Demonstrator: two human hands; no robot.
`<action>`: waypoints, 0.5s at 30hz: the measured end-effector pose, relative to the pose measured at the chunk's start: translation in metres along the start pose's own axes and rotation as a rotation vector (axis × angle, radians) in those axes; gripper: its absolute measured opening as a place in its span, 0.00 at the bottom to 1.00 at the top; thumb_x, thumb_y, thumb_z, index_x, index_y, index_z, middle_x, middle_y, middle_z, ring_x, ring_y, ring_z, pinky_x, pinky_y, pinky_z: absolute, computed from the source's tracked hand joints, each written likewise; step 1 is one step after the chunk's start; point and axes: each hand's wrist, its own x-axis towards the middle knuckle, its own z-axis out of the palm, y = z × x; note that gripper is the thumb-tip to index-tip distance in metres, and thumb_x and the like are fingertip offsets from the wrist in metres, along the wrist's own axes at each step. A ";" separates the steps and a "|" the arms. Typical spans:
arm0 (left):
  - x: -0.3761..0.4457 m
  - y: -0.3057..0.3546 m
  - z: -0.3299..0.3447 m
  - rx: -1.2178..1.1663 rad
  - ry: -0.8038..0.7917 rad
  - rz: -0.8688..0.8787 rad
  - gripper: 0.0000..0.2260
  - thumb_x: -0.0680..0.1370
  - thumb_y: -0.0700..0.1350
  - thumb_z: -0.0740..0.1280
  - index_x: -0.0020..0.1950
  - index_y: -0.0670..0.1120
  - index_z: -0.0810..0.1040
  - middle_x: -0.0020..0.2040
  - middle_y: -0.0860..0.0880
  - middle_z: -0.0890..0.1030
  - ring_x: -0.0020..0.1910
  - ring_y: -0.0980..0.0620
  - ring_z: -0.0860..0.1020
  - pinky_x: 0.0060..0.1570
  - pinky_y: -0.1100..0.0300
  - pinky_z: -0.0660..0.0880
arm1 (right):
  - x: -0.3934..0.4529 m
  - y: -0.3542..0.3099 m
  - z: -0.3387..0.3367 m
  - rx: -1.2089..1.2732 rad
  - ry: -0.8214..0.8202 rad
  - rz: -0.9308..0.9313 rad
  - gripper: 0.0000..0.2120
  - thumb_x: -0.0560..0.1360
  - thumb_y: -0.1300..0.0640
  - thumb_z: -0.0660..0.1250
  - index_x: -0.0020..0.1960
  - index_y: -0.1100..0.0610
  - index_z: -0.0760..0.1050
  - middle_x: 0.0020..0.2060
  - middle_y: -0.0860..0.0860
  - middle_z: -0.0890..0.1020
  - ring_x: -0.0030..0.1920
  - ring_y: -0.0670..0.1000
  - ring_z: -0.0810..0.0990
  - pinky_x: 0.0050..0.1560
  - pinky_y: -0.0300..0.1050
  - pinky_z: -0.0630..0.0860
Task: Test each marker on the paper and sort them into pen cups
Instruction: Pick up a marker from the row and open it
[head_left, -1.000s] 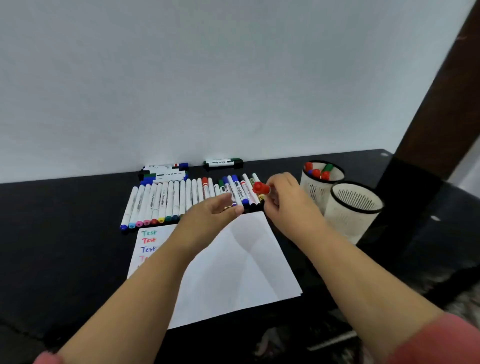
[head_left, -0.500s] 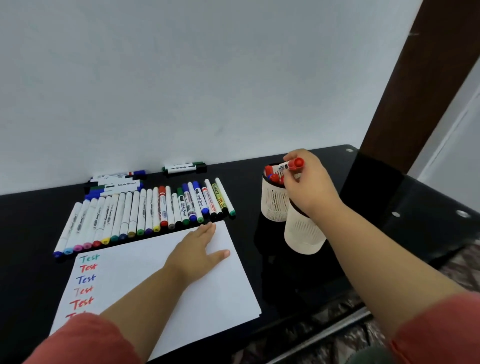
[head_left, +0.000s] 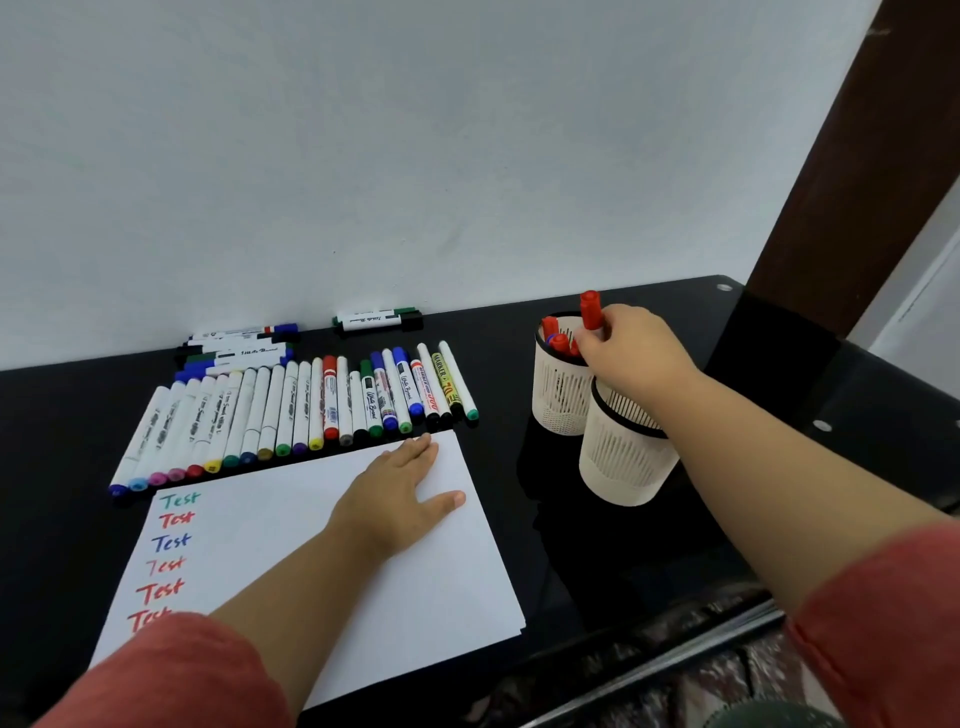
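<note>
Two cups (head_left: 613, 436) are kept at the right so that a red marker (head_left: 590, 310), clamped cap-up in the right hand (head_left: 626, 349), is lowered into the far one, while the paper (head_left: 291, 525) is pinned flat by the open left hand (head_left: 400, 493).

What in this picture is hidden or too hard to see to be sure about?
Head view only:
- The red marker: its lower barrel is covered by the right hand.
- The far pen cup: its inside is partly blocked by that hand, so its markers cannot be counted.
- The near pen cup: the forearm covers its opening, so its contents are unseen.
- The paper: the left sleeve hides the bottom "Test" line.
- Marker labels: too small to read.
</note>
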 end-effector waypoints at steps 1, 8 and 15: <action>0.000 0.000 0.000 0.000 -0.001 0.000 0.34 0.76 0.66 0.56 0.77 0.55 0.49 0.77 0.60 0.48 0.76 0.55 0.49 0.73 0.56 0.50 | 0.001 0.000 0.000 -0.002 -0.009 0.002 0.08 0.79 0.51 0.60 0.49 0.56 0.72 0.40 0.52 0.77 0.36 0.47 0.73 0.32 0.41 0.65; -0.001 0.001 -0.002 0.004 -0.006 -0.005 0.33 0.76 0.65 0.56 0.77 0.55 0.50 0.77 0.60 0.49 0.76 0.55 0.49 0.73 0.55 0.52 | -0.002 0.004 -0.007 -0.049 0.015 -0.099 0.19 0.78 0.54 0.61 0.66 0.54 0.61 0.47 0.54 0.79 0.43 0.53 0.79 0.39 0.46 0.76; -0.003 0.004 -0.004 -0.003 -0.011 -0.009 0.33 0.77 0.65 0.56 0.77 0.55 0.50 0.77 0.59 0.49 0.76 0.55 0.49 0.73 0.55 0.52 | 0.000 0.003 -0.011 -0.180 -0.040 -0.121 0.15 0.79 0.48 0.57 0.62 0.55 0.69 0.49 0.53 0.78 0.46 0.52 0.77 0.43 0.46 0.74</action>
